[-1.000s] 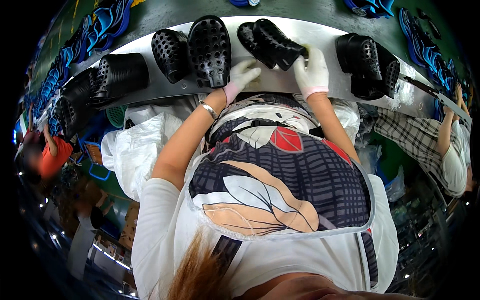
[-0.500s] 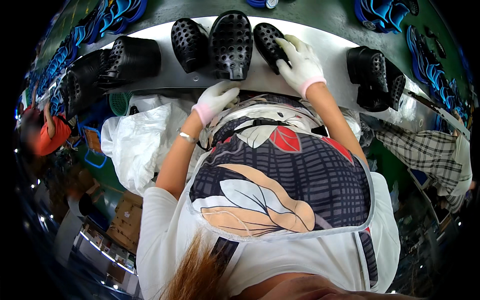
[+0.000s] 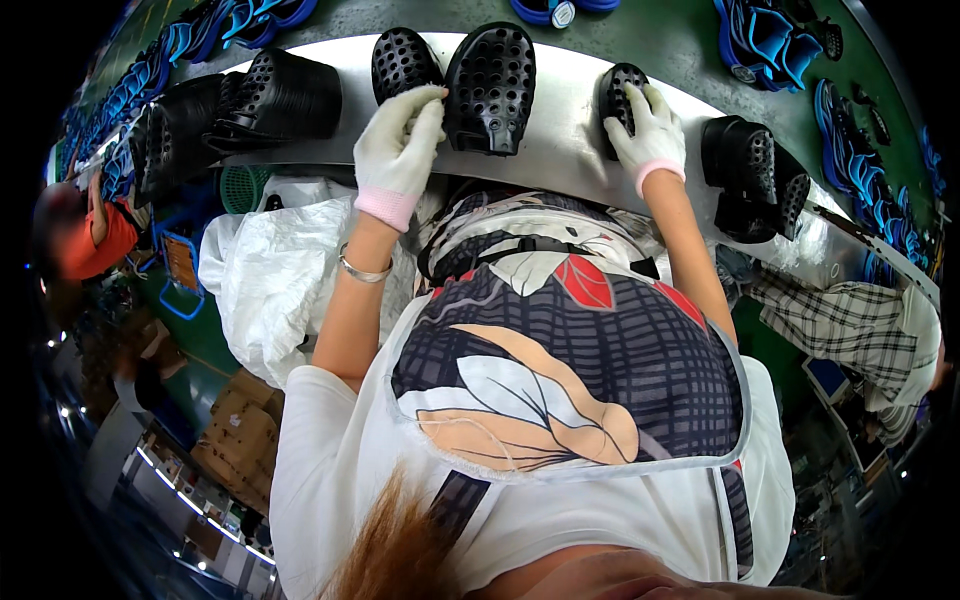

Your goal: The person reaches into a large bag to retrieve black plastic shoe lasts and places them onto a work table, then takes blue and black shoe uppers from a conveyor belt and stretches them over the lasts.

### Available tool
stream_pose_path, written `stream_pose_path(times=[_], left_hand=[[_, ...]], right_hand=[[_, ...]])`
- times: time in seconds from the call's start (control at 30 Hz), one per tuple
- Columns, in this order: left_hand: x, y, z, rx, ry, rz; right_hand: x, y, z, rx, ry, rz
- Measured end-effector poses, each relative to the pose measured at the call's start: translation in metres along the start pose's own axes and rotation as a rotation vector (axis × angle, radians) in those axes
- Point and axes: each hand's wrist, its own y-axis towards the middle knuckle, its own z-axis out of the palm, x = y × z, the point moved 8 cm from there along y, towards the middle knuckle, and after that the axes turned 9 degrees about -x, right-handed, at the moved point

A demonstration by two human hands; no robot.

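Two black perforated shoe pieces lie side by side on the metal table [image 3: 570,110]: a left one [image 3: 405,62] and a larger middle one [image 3: 492,85]. In front of the left piece is my left hand [image 3: 398,150], in a white glove, its fingers bent and thumb apart. It overlaps that piece's near end; whether it touches is hard to see. Farther right, my gloved right hand [image 3: 650,130] grips a third, narrower black perforated shoe piece [image 3: 618,92], fingers over its right side. My hand hides part of that piece.
Stacks of black perforated shoe pieces stand at the table's left [image 3: 285,100] and right [image 3: 740,165]. Blue shoes [image 3: 770,45] line the green surface beyond. A white sack [image 3: 265,280] hangs near my left arm. Other people [image 3: 85,240] are at the far left and right.
My left hand has risen from the table's near edge to the left shoe piece. My right hand has moved right, taking the narrower shoe piece away from the middle one.
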Motion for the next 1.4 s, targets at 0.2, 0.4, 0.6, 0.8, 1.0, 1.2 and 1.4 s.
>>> stream_pose_path(times=[0.2, 0.4, 0.6, 0.8, 1.0, 1.2, 1.4], left_hand=[[0.007, -0.008, 0.01, 0.019, -0.048, -0.06], [-0.004, -0.01, 0.005, -0.02, -0.075, -0.023], [0.0, -0.014, 0.005, 0.047, -0.068, -0.113], [-0.021, 0.006, -0.007, 0.021, -0.253, -0.001], [-0.061, 0.023, 0.023, 0.38, -0.92, -0.407], [-0.069, 0.055, 0.041, 0.313, -0.929, -0.382], [-0.075, 0.104, 0.057, 0.156, -0.838, -0.125]], right_hand=[[0.111, -0.019, -0.048, 0.143, 0.522, -0.252], [0.136, -0.017, -0.047, 0.016, 0.384, -0.371], [0.142, -0.017, -0.049, -0.016, 0.399, -0.455], [0.135, -0.011, -0.089, -0.048, 0.531, -0.388], [0.156, 0.007, -0.121, 0.082, 0.804, -0.433], [0.159, 0.031, -0.099, 0.336, 0.817, -0.027], [0.15, 0.069, -0.076, 0.331, 0.797, 0.151]])
